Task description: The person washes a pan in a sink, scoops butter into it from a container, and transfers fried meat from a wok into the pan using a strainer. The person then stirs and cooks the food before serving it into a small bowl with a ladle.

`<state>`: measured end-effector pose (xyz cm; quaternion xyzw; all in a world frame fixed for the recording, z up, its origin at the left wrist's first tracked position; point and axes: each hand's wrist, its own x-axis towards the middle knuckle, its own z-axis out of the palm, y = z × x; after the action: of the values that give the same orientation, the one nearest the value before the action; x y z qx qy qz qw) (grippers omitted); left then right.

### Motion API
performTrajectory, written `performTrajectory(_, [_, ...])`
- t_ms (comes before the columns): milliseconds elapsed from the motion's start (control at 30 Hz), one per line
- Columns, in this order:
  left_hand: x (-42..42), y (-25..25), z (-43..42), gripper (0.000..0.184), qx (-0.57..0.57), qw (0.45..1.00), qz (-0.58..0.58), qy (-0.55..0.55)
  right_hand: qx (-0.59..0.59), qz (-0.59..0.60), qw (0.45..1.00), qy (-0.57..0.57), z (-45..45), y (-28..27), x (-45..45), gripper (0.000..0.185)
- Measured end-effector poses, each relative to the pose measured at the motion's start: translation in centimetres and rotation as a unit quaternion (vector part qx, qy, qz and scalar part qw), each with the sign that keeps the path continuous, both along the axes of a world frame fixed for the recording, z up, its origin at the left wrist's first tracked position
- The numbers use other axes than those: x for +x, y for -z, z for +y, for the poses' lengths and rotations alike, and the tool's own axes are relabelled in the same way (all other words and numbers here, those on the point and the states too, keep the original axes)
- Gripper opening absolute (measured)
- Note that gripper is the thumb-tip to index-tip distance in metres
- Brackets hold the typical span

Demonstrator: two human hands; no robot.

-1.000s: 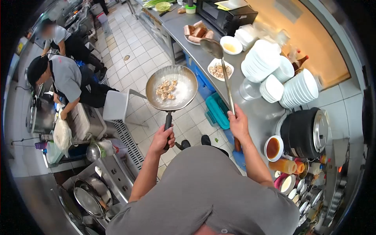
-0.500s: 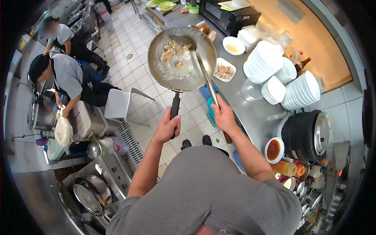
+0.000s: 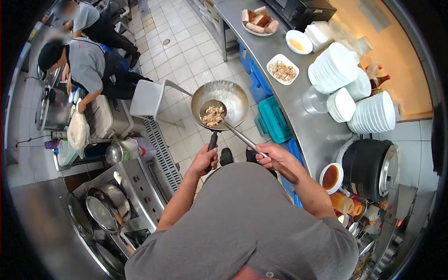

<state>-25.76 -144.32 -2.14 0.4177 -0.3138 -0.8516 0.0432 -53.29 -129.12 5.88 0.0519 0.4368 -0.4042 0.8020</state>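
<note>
My left hand (image 3: 204, 159) is closed around the black handle of a wok (image 3: 235, 95), which hangs over the floor in front of me. My right hand (image 3: 273, 156) grips the long metal handle of a ladle (image 3: 239, 135). The ladle's bowl is over the near left part of the wok and holds a heap of brown, chopped food (image 3: 213, 115). A whitish film coats the wok's inside. To the right, on the steel counter, a white dish (image 3: 283, 69) contains similar chopped pieces.
The steel counter (image 3: 322, 135) carries stacked white bowls (image 3: 333, 67), a plate of meat chunks (image 3: 259, 22), a bowl of red-brown sauce (image 3: 330, 178) and a black soup warmer (image 3: 366, 165). Teal and blue bins stand below. A grey chair (image 3: 147, 98) and two co-workers are at left.
The wok has come down and nearer to my body. The ladle has swung to the wok's near left part, and the chopped food is now gathered in its bowl.
</note>
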Motion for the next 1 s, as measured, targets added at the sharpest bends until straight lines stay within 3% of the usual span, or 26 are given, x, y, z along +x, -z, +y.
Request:
performTrajectory(133, [-0.5,-0.6,-0.7,0.021,-0.022,1.000,-0.007,0.013,-0.009,-0.020,1.000,-0.002,0.4,0.3,-1.3,0.028])
performTrajectory(233, [-1.1,-0.7,-1.5,0.020,-0.062,0.997,-0.023,0.039,-0.037,-0.127,0.990,0.048,1.1,-0.7,-2.1,0.032])
performTrajectory(367, [-1.7,-1.4,-1.6,0.023,-0.034,0.998,0.010,0.049,-0.055,-0.095,0.987,0.114,3.7,-4.8,-3.1,0.036])
performTrajectory(467, [-2.9,-2.3,-1.5,0.024,-0.012,0.998,0.034,0.045,-0.134,-0.085,0.975,0.157,5.2,-7.3,-4.6,0.038])
performTrajectory(567, [-4.1,-2.7,-1.5,0.024,0.011,0.998,0.053,0.036,-0.166,0.126,0.958,0.198,5.5,-8.9,-6.3,0.039])
performTrajectory(600, [-4.3,-2.8,-1.6,0.024,0.009,0.998,0.052,0.039,-0.167,0.128,0.956,0.202,5.2,-8.7,-6.8,0.039])
performTrajectory(700, [-4.4,-3.0,-1.9,0.023,0.001,0.998,0.049,0.049,-0.132,0.334,0.912,0.198,3.9,-6.9,-8.9,0.021])
performTrajectory(1000, [-1.8,-1.9,-2.7,0.023,0.008,0.999,0.024,0.030,-0.072,0.489,0.857,0.149,2.8,-2.5,-13.2,0.020])
